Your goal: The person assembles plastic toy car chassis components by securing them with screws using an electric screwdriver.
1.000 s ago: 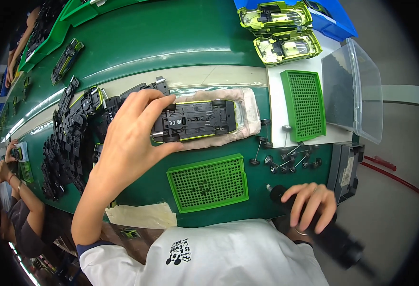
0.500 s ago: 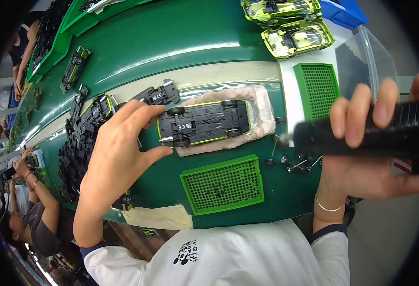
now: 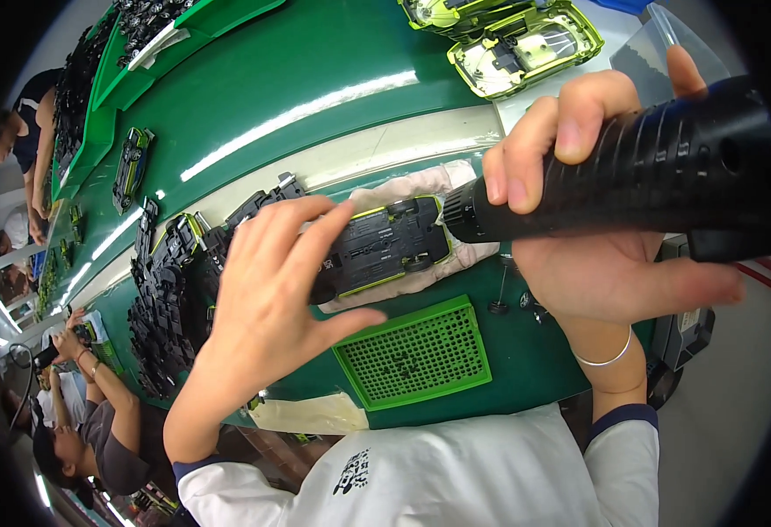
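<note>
A toy car (image 3: 385,246) lies upside down, black chassis up with a yellow-green rim, on a pale folded cloth (image 3: 443,178). Over the car's left end spreads my left hand (image 3: 271,290), thumb and fingers apart; I cannot tell whether its fingertips touch the chassis. Wrapped in my right hand (image 3: 583,272) is a thick black electric screwdriver (image 3: 649,167). Its ribbed nose points left, at the car's right end. The tip is hard to make out. The left hand hides the car's left end.
Near the table's front edge lies a green perforated tray (image 3: 416,351). Black chassis parts (image 3: 166,325) are heaped at left; wheel axles (image 3: 500,290) lie right of the cloth. Yellow-green car bodies (image 3: 526,48) sit at far right, a green bin (image 3: 100,136) at far left. Other people work at left.
My right hand has brought the screwdriver left, to the car's right end. My left hand has shifted right, over the car's left end. The whole view has shifted slightly.
</note>
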{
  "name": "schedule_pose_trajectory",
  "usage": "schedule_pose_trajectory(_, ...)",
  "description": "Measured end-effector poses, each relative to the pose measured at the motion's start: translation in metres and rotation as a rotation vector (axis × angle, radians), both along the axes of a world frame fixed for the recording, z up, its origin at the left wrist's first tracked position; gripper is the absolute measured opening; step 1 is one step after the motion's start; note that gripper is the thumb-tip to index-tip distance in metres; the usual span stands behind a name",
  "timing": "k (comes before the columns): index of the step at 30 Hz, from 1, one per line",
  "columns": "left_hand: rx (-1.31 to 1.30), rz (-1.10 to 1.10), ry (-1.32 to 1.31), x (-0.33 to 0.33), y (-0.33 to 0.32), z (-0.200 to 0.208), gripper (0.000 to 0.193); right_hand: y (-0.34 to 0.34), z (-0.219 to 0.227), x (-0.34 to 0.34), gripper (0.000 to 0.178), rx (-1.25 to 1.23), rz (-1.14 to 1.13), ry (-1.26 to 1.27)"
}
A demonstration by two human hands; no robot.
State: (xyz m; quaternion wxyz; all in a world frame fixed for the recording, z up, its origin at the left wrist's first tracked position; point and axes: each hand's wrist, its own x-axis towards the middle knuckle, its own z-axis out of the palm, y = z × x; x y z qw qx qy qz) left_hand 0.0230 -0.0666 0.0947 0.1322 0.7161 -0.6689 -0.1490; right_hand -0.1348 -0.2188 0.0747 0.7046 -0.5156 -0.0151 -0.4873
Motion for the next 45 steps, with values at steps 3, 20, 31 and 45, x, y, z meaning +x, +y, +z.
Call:
schedule_pose_trajectory(3,-0.028,0.011,0.018,-0.007,-0.005,-0.015,0.075,0.000,-0.007,0.002,0.113,0.000,-0.008,-0.025)
schedule_pose_trajectory(20,-0.241,0.136,0.071,-0.016,-0.001,-0.038,0.058,0.011,-0.022,0.018,0.111,0.013,-0.119,0.001)
schedule_pose_trajectory(31,-0.261,0.149,0.126,-0.015,-0.001,-0.042,0.056,0.008,-0.021,0.022,0.118,0.130,-0.022,-0.056)
schedule_pose_trajectory(45,-0.048,0.176,0.105,-0.018,0.003,-0.019,0.071,-0.006,-0.015,0.010,0.109,0.036,0.041,-0.057)
